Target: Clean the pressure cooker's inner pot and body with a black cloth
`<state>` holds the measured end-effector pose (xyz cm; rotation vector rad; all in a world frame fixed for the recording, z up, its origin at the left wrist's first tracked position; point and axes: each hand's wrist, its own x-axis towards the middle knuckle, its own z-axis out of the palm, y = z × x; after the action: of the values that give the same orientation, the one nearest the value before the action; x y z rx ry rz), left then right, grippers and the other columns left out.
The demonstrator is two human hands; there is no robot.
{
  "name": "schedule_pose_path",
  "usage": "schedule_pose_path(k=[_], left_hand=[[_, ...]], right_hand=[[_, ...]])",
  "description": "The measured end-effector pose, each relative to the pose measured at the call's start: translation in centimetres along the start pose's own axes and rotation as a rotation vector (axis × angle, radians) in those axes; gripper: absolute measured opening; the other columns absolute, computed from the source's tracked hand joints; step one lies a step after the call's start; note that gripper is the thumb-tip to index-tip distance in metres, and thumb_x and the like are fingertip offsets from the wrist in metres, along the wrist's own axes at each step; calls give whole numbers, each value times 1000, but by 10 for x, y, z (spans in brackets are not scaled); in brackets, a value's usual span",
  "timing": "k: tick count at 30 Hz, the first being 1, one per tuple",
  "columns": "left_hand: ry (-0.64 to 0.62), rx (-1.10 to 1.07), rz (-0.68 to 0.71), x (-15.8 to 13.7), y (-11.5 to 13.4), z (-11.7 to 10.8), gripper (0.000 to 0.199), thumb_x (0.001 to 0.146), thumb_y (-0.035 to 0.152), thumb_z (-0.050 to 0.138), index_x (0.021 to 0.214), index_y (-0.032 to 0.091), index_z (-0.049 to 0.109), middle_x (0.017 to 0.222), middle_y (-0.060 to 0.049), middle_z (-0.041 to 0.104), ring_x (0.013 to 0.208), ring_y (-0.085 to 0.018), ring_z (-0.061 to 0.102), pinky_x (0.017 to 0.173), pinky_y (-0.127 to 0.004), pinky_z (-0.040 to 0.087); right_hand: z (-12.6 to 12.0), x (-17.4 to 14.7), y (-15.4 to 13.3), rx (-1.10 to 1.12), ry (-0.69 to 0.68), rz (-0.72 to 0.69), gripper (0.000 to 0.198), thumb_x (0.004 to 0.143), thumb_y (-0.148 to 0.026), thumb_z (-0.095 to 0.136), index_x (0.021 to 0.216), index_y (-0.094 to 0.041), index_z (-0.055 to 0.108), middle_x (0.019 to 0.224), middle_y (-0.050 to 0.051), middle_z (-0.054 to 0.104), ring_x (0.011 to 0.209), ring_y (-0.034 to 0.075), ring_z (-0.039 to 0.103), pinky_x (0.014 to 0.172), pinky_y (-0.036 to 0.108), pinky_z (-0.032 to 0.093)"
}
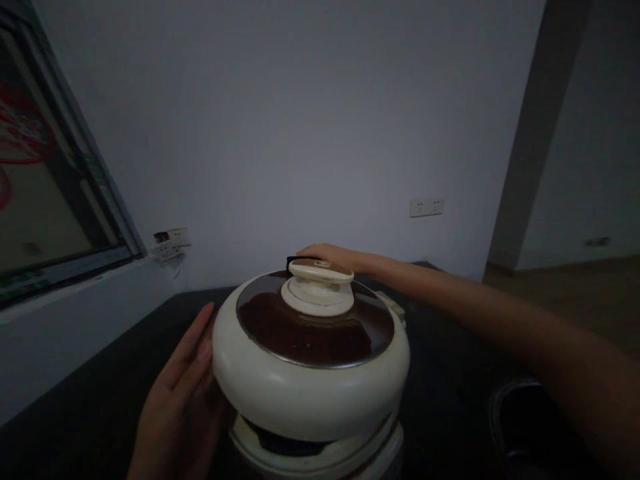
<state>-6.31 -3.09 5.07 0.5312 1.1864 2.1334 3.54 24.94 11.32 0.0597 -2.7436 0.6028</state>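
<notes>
In the head view a cream electric pot point(310, 393) stands upright on the dark table, close to me. Its brown glass lid point(305, 337) is seated on top and carries a cream knob point(320, 297) with a brown cap. Below the round body, a cream base point(280, 457) has a dark gap in its front. My left hand point(185, 393) lies along the pot's left side, fingers stretched out against it. Reaching around from the right, my right hand point(330, 253) is at the far side behind the knob, beside a small black part. The knob and lid hide its fingers.
A black round-rimmed object point(520, 427) is at the lower right, under my right forearm. Behind the dark table point(125, 373) rises a white wall with a socket plate point(427, 207). More sockets point(173, 243) sit by the window at left.
</notes>
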Motion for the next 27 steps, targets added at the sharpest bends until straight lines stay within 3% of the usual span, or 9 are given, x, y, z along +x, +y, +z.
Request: schedule_pose_path(k=[4, 7, 11, 17, 20, 23, 27], left_hand=[[-6, -5, 21, 1, -3, -1, 58, 75, 24, 73, 129, 35, 58, 137, 3, 59, 125, -23, 55, 89, -22, 54], [3, -27, 45, 2, -5, -1, 55, 76, 23, 70, 129, 33, 59, 136, 0, 60, 125, -24, 55, 84, -21, 56], [-14, -69, 59, 3, -6, -1, 54, 76, 18, 68, 128, 31, 60, 135, -1, 60, 126, -26, 53, 91, -26, 54], [-6, -91, 80, 2, -6, 1, 57, 71, 18, 73, 126, 30, 62, 136, -2, 59, 123, -27, 56, 84, -23, 56], [2, -76, 85, 0, -5, 2, 61, 69, 18, 76, 127, 29, 61, 137, -4, 59, 122, -27, 57, 83, -22, 57], [7, -61, 87, -2, -4, 3, 65, 67, 21, 79, 129, 28, 60, 136, -6, 59, 120, -28, 59, 81, -23, 57], [17, -46, 95, -2, -3, 5, 67, 66, 23, 80, 129, 29, 60, 136, -7, 59, 117, -30, 61, 80, -26, 59]], right_hand=[[-1, -19, -11, -4, -30, -86, 29, 85, -34, 57, 106, -15, 64, 117, 12, 66, 109, 23, 57, 98, 37, 41], [-1, -39, -17, -9, -16, -112, 43, 91, -39, 49, 128, -19, 54, 142, 11, 50, 135, 24, 38, 113, 42, 26], [-2, -62, -19, 7, -20, -55, 49, 97, -44, 34, 142, -23, 42, 153, 5, 38, 146, 19, 21, 119, 42, 15], [6, -91, -12, 53, 73, 96, 54, 97, -48, 37, 145, -24, 40, 157, 6, 28, 146, 26, 23, 119, 50, 15], [13, -109, -17, 68, 94, 151, 58, 97, -50, 37, 148, -22, 35, 156, 8, 32, 143, 25, 30, 118, 51, 19], [19, -124, -33, 52, 137, 172, 59, 97, -49, 37, 149, -22, 31, 153, 8, 38, 142, 24, 33, 118, 50, 22], [27, -134, -65, -41, 197, 163, 58, 98, -49, 33, 150, -25, 29, 153, 7, 37, 144, 24, 28, 119, 53, 17]])
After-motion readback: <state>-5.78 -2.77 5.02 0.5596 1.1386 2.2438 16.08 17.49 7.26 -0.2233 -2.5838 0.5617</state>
